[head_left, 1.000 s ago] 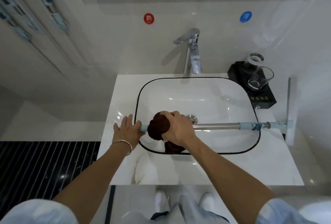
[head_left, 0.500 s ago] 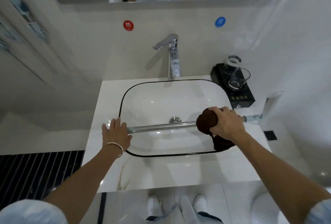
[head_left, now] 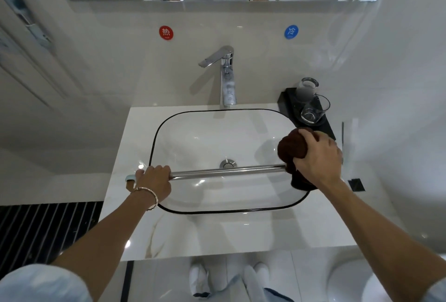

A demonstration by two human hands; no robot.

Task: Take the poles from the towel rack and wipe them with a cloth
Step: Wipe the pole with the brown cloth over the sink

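A shiny metal pole (head_left: 226,171) lies level across the white basin (head_left: 217,147), just above its rim. My left hand (head_left: 153,181) grips the pole near its left end, where a pale blue end cap (head_left: 130,177) sticks out. My right hand (head_left: 317,155) holds a bunched dark brown cloth (head_left: 290,148) wrapped round the pole's right end. The cloth hangs down below the pole and hides that end.
A chrome tap (head_left: 225,77) stands behind the basin. At the back right a black tray (head_left: 287,102) carries two drinking glasses (head_left: 313,108), close to my right hand. White countertop (head_left: 217,231) surrounds the basin. A toilet (head_left: 350,280) shows at the lower right.
My right hand slid the cloth along the pole from near the left hand to the far right end. My left hand went from resting flat to curled round the pole.
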